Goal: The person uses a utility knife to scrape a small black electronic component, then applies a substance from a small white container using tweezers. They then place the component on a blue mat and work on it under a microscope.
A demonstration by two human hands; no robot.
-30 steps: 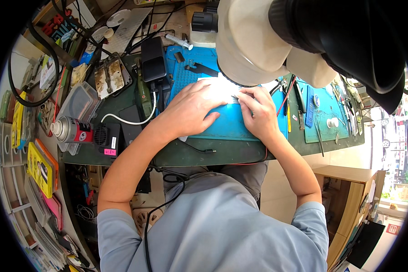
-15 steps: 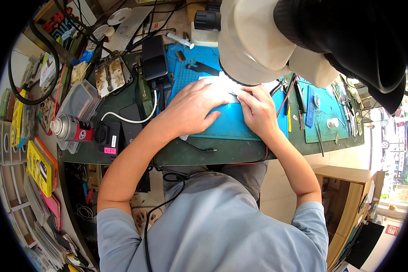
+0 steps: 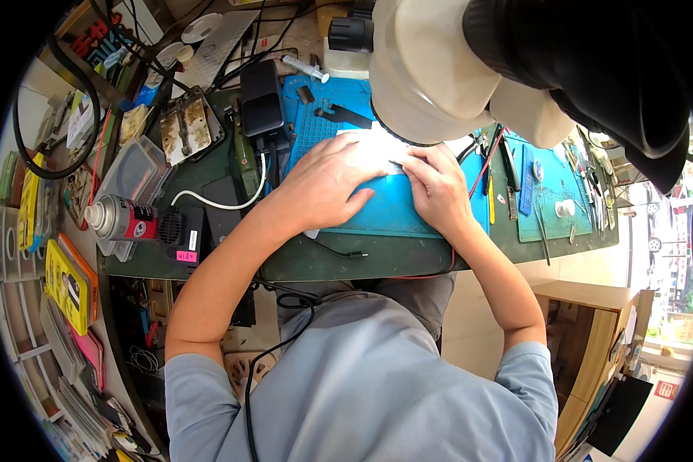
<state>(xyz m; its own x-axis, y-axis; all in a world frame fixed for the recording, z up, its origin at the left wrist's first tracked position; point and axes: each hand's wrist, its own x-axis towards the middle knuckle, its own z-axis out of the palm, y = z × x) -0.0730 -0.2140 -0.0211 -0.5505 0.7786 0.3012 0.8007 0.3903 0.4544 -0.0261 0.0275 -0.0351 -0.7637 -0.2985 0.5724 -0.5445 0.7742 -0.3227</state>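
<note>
Under the white microscope head (image 3: 420,73), a bright light washes out part of my work area on the blue mat (image 3: 393,208). My left hand (image 3: 327,179) lies on the mat with its thumb apart from the fingers. Glare bleaches its fingertips, beside a small pale flat piece (image 3: 393,169) whose kind I cannot make out. From the right, my right hand (image 3: 441,183) is closed in a pinch, thumb against fingers, on a thin dark tool (image 3: 395,162). Only a short bit of its tip shows, against the small piece.
Left of the mat are a black box-shaped device (image 3: 262,96), a white cable (image 3: 239,206), a spray can (image 3: 122,218) and a clear plastic box (image 3: 135,169). A black-handled tool (image 3: 510,165) and a second blue mat (image 3: 550,219) with several tools lie right. A syringe (image 3: 306,68) lies behind.
The thin dark tool's tip has shifted slightly beside the small piece, with a slight movement of my right fingers. My left hand stays nearly in place.
</note>
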